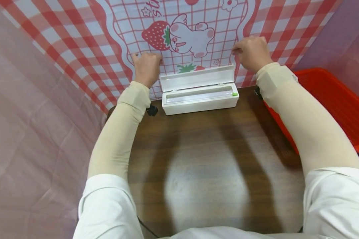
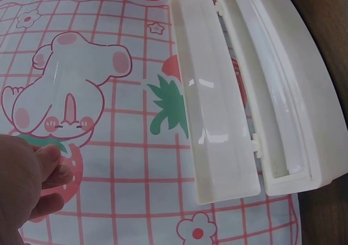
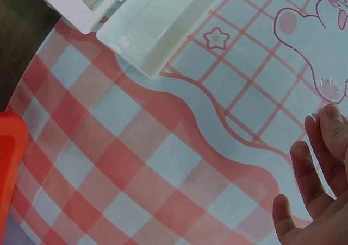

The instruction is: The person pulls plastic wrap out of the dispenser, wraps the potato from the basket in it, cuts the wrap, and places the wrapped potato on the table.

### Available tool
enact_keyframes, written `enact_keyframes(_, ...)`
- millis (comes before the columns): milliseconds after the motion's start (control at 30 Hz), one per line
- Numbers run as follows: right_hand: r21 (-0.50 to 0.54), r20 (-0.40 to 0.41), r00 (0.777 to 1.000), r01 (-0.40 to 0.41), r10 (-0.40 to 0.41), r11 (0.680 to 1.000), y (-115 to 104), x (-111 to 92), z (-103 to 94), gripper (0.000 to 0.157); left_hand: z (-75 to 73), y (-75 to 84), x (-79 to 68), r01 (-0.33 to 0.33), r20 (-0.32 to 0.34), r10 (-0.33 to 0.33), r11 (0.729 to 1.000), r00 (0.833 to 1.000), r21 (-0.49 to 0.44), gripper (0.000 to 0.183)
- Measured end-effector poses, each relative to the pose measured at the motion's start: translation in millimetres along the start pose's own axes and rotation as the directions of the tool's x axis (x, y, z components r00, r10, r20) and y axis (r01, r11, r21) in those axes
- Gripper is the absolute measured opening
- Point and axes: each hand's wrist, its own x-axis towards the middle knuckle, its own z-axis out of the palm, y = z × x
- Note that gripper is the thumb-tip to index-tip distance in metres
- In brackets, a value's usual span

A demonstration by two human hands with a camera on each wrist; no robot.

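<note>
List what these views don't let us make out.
Left hand: left wrist view, cut off by left edge.
Right hand: right wrist view, cut off by right edge.
Anything between the fingertips: too faint or small, all views.
Red basket: head view, partly behind the right arm.
Sheet's lettering: head view, cut off by top edge.

The head view is bright, and light seems to come from above. On the table (image 1: 206, 156) lies a wide glare, and the arms (image 1: 113, 142) throw soft, dark shadows across it. Small reflections shine on the lid (image 2: 216, 101). In the left wrist view, the box (image 2: 307, 93) looks curved by the lens. The right wrist view is dimmer; fine streaks glint on the clear film (image 3: 329, 86).
</note>
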Motion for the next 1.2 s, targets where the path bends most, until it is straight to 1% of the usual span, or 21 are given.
enact_keyframes(167,-0.005,-0.001,1.0,0.005,-0.005,1.0,-1,1,-3.3,0.026,-3.9,-0.2,3.0,0.012,0.018,-0.012,1.0,1.0,0.014,0.018)
enact_keyframes(333,0.002,-0.009,1.0,0.002,-0.002,1.0,-2,3,-7.5,0.026,-7.2,0.2,6.2,0.007,0.006,-0.007,1.0,1.0,0.011,0.019)
enact_keyframes(433,0.012,-0.01,1.0,-0.01,0.01,1.0,-3,2,-9.4,0.026,-10.0,0.6,7.1,0.011,0.011,-0.011,1.0,1.0,0.01,0.02)
enact_keyframes(600,0.018,-0.005,1.0,-0.014,0.015,1.0,-4,2,-11.5,0.027,-12.6,0.3,8.5,0.018,0.033,-0.019,1.0,0.999,0.02,0.021)
enact_keyframes(733,0.017,-0.014,1.0,-0.006,0.006,1.0,-4,3,-12.7,0.027,-14.5,0.1,8.3,0.021,0.044,-0.022,1.0,0.999,0.011,0.022)
enact_keyframes(967,0.013,-0.032,0.999,-0.001,0.002,1.0,-6,6,-14.4,0.027,-18.7,0.5,8.8,0.042,0.095,-0.043,0.999,0.995,0.014,0.025)
enact_keyframes(1067,0.006,-0.04,0.999,0.008,-0.007,1.0,-7,8,-15.5,0.027,-20.0,0.1,9.7,0.047,0.089,-0.048,0.999,0.995,0.015,0.024)
enact_keyframes(1200,0.003,-0.029,1.0,0.0,0.0,1.0,-7,9,-18.6,0.028,-20.7,-0.6,11.4,0.045,0.069,-0.046,0.999,0.997,0.009,0.023)
